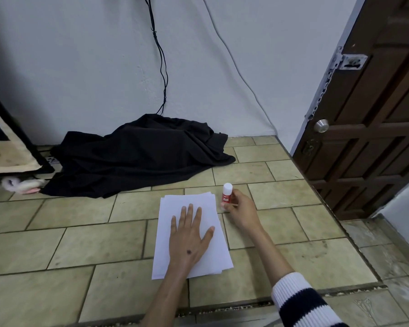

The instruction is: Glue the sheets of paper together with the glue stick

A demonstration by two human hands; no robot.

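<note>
My left hand (188, 239) flat with fingers spread on the white paper sheets (213, 251) stacked on beige floor tiles (92, 241), my right hand (240, 210) gripping the upright red-and-white glue stick (226, 193) just beside the stack's far right corner

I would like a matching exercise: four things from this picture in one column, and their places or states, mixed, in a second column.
1. left hand
2. glue stick
3. black cloth
4. sheets of paper

a. heaped by the wall
b. lying on the tiled floor
c. flat on the paper
d. upright, cap on, gripped by the right hand

Pairs: 1-c, 2-d, 3-a, 4-b
</note>
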